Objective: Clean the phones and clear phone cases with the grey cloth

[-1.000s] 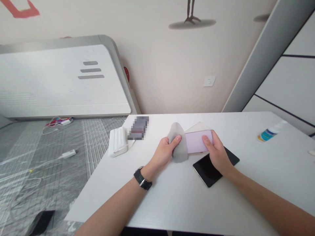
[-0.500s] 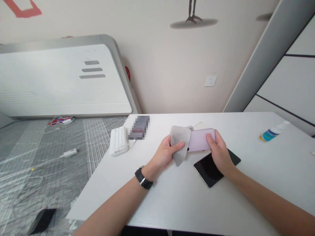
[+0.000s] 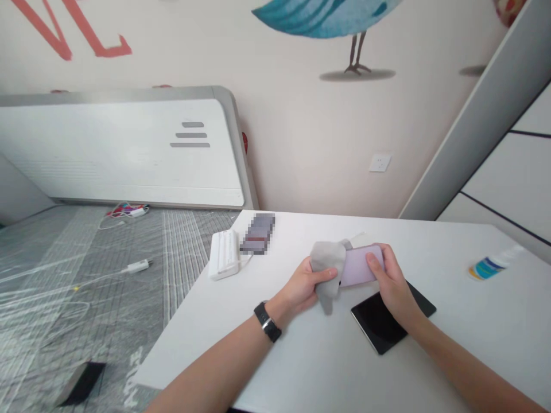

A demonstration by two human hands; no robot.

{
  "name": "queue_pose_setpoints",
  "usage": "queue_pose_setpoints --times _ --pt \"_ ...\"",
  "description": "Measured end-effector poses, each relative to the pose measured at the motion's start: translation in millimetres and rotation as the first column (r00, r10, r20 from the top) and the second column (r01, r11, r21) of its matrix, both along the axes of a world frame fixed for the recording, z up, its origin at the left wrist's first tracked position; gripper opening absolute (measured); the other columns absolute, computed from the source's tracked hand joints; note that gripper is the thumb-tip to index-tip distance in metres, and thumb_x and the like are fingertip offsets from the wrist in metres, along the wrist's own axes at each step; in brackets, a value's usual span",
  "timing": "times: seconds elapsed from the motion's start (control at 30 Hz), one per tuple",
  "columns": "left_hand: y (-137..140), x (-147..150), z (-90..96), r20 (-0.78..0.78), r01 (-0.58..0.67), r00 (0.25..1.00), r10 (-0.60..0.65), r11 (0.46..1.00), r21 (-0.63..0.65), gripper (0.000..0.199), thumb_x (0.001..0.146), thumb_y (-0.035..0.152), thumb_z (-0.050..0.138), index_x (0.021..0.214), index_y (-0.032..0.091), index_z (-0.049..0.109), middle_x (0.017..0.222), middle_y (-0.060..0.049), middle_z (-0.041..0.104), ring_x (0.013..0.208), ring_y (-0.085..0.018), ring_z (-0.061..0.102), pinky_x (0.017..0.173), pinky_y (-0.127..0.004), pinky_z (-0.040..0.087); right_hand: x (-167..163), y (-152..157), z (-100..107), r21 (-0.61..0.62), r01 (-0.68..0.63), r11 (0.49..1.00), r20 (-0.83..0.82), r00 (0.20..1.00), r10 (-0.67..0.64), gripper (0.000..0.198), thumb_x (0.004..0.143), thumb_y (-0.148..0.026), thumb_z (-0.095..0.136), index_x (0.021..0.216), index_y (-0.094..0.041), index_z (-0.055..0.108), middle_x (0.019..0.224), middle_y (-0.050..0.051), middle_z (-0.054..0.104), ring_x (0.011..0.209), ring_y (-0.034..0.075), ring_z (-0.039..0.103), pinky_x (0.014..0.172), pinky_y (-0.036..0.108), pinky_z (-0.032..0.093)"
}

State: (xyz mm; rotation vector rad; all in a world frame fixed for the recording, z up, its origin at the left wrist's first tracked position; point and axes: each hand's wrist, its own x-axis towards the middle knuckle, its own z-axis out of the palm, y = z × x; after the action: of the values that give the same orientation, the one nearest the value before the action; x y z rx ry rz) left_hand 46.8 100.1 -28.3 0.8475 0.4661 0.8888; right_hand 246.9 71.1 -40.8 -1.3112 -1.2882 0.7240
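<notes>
Over the white table, my left hand [image 3: 301,287] is closed on a grey cloth [image 3: 327,265], thumb on top. The cloth is folded round the left end of a lilac phone [image 3: 358,267] and hides that end. My right hand [image 3: 394,284] grips the phone's right end, with the thumb on its back face. Below my right hand lies a black tablet [image 3: 379,324], dark screen up, partly covered from view by the hand and wrist.
A white power bank [image 3: 224,255] and a pixelated phone-like device [image 3: 258,234] are at the table's [image 3: 301,367] left end, a cable beside them. To the right lies a spray bottle [image 3: 488,268]. A plastic-covered bed [image 3: 129,310] adjoins the table's left side.
The camera view has tilted up and shifted left, so everything appears lower and further right. Both hands keep their hold on the cloth and phone; the cloth's lower corner has changed shape slightly.
</notes>
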Motion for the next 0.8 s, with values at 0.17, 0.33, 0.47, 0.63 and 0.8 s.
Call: queue_pose_setpoints --times 0.17,0.33,0.47,0.63,0.8 --pt "6.3 -2.7 2.6 0.105 -0.108 0.988 0.117 0.991 -0.083 0.054 0.063 0.028 0.097 0.111 0.015 0.076 0.106 -0.01 0.077 0.091 -0.022 0.07 0.09 -0.033 0.053 -2.5 34.4 7.4 0.081 -0.057 0.995 0.237 0.971 0.036 0.037 0.1 -0.058 0.051 0.12 -0.027 0.05 0.121 0.008 0.062 0.113 0.029 0.06 0.099 0.046 0.048" --pt "21.8 -0.4 -9.2 0.124 -0.374 0.915 0.384 0.923 -0.096 0.046 0.068 0.039 0.094 0.104 0.015 0.076 0.109 -0.008 0.078 0.093 -0.02 0.07 0.091 -0.031 0.053 -53.4 91.7 63.6 0.317 -0.266 0.91 0.59 0.807 0.03 0.019 0.102 -0.036 0.049 0.115 -0.025 0.058 0.123 0.01 0.065 0.121 0.028 0.058 0.107 0.047 0.043" --pt "29.7 0.7 -18.4 0.116 -0.473 0.865 0.489 0.87 -0.143 0.047 0.072 0.045 0.092 0.106 0.018 0.075 0.111 -0.007 0.078 0.101 -0.023 0.071 0.093 -0.034 0.054 -127.3 145.9 81.4 0.075 -0.482 0.873 0.755 0.599 0.266 0.025 0.102 -0.021 0.043 0.11 -0.024 0.067 0.121 0.007 0.071 0.118 0.024 0.063 0.105 0.041 0.047" --pt "29.1 3.9 -19.8 0.137 -0.451 0.866 0.48 0.87 -0.198 0.055 0.069 0.05 0.092 0.106 0.015 0.073 0.105 -0.012 0.078 0.104 -0.03 0.073 0.089 -0.039 0.058 -180.1 216.3 51.1 -0.072 -0.49 0.869 0.78 0.515 0.355 0.025 0.101 -0.019 0.056 0.123 -0.018 0.068 0.136 0.012 0.065 0.128 0.028 0.06 0.111 0.05 0.044" --pt "28.7 6.1 -21.4 0.158 -0.467 0.844 0.513 0.847 -0.255 0.053 0.066 0.05 0.093 0.1 0.014 0.072 0.099 -0.011 0.079 0.103 -0.031 0.073 0.087 -0.038 0.059 -189.6 243.9 24.8 -0.148 -0.517 0.843 0.749 0.498 0.437 0.043 0.099 -0.036 0.065 0.139 -0.02 0.059 0.149 0.013 0.055 0.137 0.032 0.053 0.115 0.059 0.041"
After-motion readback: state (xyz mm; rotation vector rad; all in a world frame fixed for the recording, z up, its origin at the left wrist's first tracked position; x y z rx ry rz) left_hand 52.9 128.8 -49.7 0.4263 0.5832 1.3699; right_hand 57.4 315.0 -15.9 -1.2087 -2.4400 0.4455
